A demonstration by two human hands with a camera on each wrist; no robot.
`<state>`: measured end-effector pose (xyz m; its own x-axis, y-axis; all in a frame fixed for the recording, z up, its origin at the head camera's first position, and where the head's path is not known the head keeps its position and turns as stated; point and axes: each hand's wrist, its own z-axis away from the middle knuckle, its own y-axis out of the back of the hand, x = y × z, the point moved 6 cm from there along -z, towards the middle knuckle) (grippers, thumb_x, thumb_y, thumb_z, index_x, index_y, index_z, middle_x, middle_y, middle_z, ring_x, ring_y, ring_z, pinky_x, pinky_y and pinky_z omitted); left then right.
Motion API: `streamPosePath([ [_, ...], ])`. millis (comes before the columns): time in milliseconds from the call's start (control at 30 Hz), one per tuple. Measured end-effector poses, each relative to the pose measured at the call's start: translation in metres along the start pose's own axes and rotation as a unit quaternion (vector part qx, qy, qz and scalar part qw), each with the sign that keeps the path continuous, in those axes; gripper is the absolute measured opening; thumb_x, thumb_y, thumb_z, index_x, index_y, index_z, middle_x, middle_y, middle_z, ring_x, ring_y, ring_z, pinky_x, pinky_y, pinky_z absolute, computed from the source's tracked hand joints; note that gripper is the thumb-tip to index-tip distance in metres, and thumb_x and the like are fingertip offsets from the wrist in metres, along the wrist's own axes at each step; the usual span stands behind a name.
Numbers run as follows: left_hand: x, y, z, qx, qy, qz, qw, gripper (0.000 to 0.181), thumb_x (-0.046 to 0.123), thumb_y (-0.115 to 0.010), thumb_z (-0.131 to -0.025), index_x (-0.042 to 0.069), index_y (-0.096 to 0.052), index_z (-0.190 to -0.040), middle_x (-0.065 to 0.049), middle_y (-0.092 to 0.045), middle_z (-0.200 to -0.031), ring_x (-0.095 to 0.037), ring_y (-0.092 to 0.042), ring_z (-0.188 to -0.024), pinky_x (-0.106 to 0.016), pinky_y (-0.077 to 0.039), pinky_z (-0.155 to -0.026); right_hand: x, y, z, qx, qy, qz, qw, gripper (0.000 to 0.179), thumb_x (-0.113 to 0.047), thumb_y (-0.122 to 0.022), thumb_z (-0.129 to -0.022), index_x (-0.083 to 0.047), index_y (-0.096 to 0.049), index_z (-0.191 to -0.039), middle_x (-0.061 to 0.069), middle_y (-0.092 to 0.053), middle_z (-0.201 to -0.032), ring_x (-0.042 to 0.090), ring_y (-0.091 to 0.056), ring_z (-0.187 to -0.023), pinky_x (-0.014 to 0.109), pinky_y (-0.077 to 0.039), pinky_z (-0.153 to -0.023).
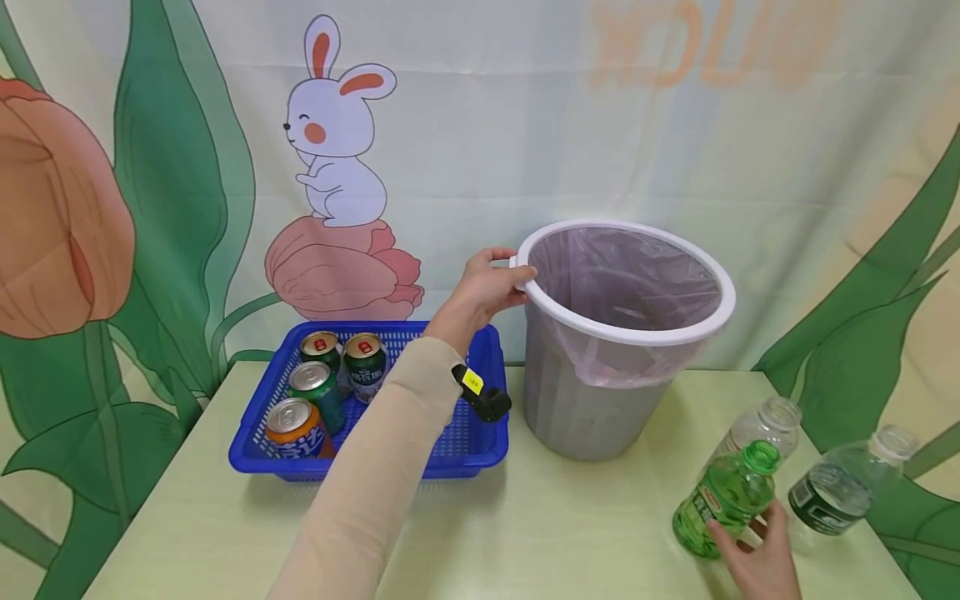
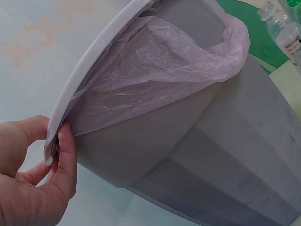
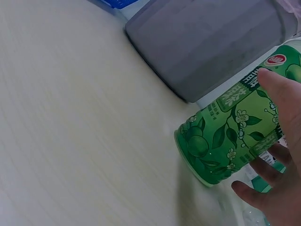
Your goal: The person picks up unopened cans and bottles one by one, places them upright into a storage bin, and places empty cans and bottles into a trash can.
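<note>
My left hand (image 1: 491, 287) pinches the white rim (image 1: 551, 312) of a grey trash can (image 1: 592, 408), thumb on top and fingers underneath. A thin pinkish bag (image 2: 155, 61) lines the can and folds over its edge. At the right, my right hand (image 1: 761, 558) grips a green plastic bottle (image 1: 723, 500) with no cap visible, the thumb across its label in the right wrist view. Whether its base touches the table I cannot tell. Close behind it is a clear bottle (image 1: 776, 425), and to its right another clear bottle (image 1: 832, 492) with a dark green label.
A blue plastic basket (image 1: 480, 458) sits left of the can, under my left forearm. In it stand several drink cans, among them an orange can (image 1: 295, 429) and a green can (image 1: 317, 392). A printed curtain (image 1: 465, 150) hangs behind the pale table (image 1: 510, 533).
</note>
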<state>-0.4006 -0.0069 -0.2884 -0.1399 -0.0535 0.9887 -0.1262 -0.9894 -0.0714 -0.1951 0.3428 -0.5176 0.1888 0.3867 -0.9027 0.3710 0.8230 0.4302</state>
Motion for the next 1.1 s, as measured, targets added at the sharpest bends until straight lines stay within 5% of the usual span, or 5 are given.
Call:
streamPosePath([
  [300, -0.0003, 0.0007, 0.0008, 0.003, -0.002, -0.002, 1.0000, 0.049, 0.013, -0.066, -0.085, 0.012, -0.043, -0.128, -0.014, -0.058, -0.108, -0.020, -0.061, -0.081, -0.028, -0.055, -0.073, -0.0021, -0.0087, 0.0032, 0.003, -0.003, 0.021, 0.9998, 0.086, -0.017, -0.069, -0.082, 0.000, -0.009, -0.142, 0.029, -0.028, -0.134, 0.047, -0.038, -0.117, 0.056, -0.044, -0.089],
  [1100, -0.0010, 0.0007, -0.0010, 0.004, -0.006, 0.002, 1.0000, 0.050, 0.013, -0.067, -0.084, 0.012, -0.043, -0.128, -0.013, -0.058, -0.104, -0.019, -0.061, -0.078, -0.027, -0.055, -0.071, -0.0045, -0.0057, 0.0016, 0.029, -0.014, 0.108, 0.9937, 0.083, -0.030, -0.072, -0.077, 0.004, -0.022, -0.134, 0.032, -0.044, -0.119, 0.049, -0.047, -0.107, 0.055, -0.047, -0.084],
])
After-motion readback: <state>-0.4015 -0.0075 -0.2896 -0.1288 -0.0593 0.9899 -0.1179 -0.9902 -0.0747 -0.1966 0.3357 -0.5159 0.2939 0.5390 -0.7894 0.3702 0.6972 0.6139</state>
